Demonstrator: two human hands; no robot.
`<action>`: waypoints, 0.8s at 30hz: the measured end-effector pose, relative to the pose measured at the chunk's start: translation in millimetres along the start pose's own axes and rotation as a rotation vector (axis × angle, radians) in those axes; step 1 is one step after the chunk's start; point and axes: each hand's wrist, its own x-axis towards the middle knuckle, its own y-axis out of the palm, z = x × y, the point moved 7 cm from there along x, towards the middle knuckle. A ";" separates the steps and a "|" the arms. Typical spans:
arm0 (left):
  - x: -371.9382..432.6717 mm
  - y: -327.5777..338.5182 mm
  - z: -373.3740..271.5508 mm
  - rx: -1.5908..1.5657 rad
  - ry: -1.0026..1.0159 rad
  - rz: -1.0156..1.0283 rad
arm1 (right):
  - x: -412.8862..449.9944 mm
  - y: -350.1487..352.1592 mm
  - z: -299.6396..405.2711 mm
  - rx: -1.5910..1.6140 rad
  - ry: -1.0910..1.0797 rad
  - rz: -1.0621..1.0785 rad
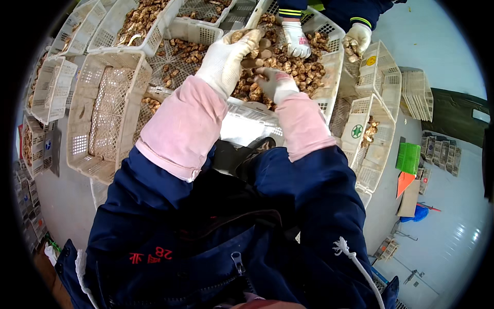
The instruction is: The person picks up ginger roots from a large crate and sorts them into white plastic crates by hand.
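Note:
In the head view, my left hand (227, 58), in a whitish knit glove, is raised over a white plastic crate (335, 69) and curls around several knobby brown produce pieces (237, 36). Its fingertips look stained brown. My right hand (278, 82), also gloved, is lower, at the near side of the heap of brown produce (305, 73) in that crate. The right fingers are bent toward the heap, and whether they hold a piece is unclear. Pink sleeve covers are on both my forearms.
Across the crate, another person's gloved hand (297, 40) touches the heap; their other hand (357, 40) holds produce pieces. A white crate with a bare bottom (110, 112) stands at left. Produce-filled crates (141, 23) stand behind, and a crate with a green star (357, 131) at right.

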 end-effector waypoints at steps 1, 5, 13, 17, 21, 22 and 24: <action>2.0 5.0 1.7 -0.034 -0.021 0.098 | 8.9 18.0 3.3 -0.158 -0.027 0.073; -0.1 22.7 0.7 -0.137 0.005 0.231 | 19.4 39.4 7.4 -0.433 0.082 0.274; 4.3 26.2 -6.4 -0.403 0.028 0.292 | 27.1 33.5 -2.3 -0.352 0.116 0.285; 6.4 31.6 -4.4 -0.407 0.021 0.258 | 24.9 27.7 -28.3 -0.234 0.095 0.277; 6.5 24.1 -2.2 -0.395 0.013 0.170 | 11.3 19.6 -29.6 -0.157 0.227 0.200; 6.3 23.7 -2.5 -0.367 0.018 0.147 | 6.2 12.4 -33.0 -0.118 0.305 0.150; 7.6 22.0 -1.6 -0.339 0.000 0.083 | -4.9 -5.9 -50.0 0.127 0.392 0.023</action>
